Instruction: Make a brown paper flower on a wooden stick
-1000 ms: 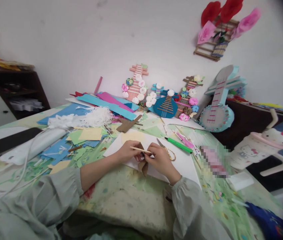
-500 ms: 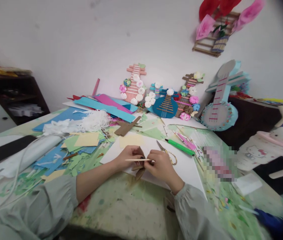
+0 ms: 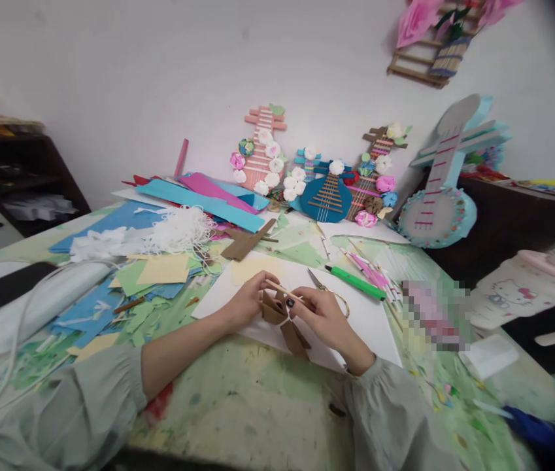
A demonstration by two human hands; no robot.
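Observation:
My left hand (image 3: pixel 248 297) and my right hand (image 3: pixel 321 313) meet over a white sheet (image 3: pixel 365 327) in the middle of the table. Between them they pinch a brown cardboard cutout (image 3: pixel 287 324) and a thin wooden stick (image 3: pixel 280 289). The stick lies slanted across the top of the cutout, and a white thread seems wound round the cutout's middle. Both hands have their fingers closed on these pieces. Scissors (image 3: pixel 329 291) lie on the sheet just behind my right hand.
A green pen (image 3: pixel 355 282) and pink sticks lie right of the scissors. Paper scraps (image 3: pixel 150 278), white string (image 3: pixel 179 229) and blue sheets cover the left. Paper guitar models (image 3: pixel 329 196) lean on the back wall. A dark shelf (image 3: pixel 17 176) stands far left.
The brown cutout has come up and shows more fully between my hands. The stick has tilted from level to slanted. The camera has dipped slightly.

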